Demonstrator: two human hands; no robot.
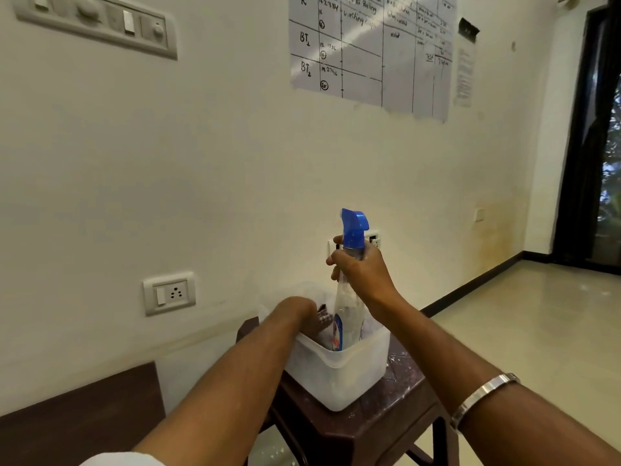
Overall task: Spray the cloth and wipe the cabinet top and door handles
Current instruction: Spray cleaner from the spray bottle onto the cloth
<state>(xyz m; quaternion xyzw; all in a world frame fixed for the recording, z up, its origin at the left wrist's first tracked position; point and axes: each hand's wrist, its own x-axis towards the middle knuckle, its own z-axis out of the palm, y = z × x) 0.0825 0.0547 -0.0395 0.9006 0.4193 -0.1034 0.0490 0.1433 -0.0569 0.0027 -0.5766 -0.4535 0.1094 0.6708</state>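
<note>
A clear spray bottle with a blue trigger head stands partly inside a translucent white plastic tub. My right hand is wrapped around the bottle's neck just under the trigger. My left hand reaches down into the tub and touches a dark checked cloth, most of which is hidden by the hand and the tub wall. Whether the fingers have closed on the cloth cannot be made out. The tub sits on a small dark brown stool.
A dark wooden surface lies low at the left, close to the stool. The cream wall behind carries a power socket, a switch panel and a whiteboard sheet. Pale floor stretches right towards a dark doorway.
</note>
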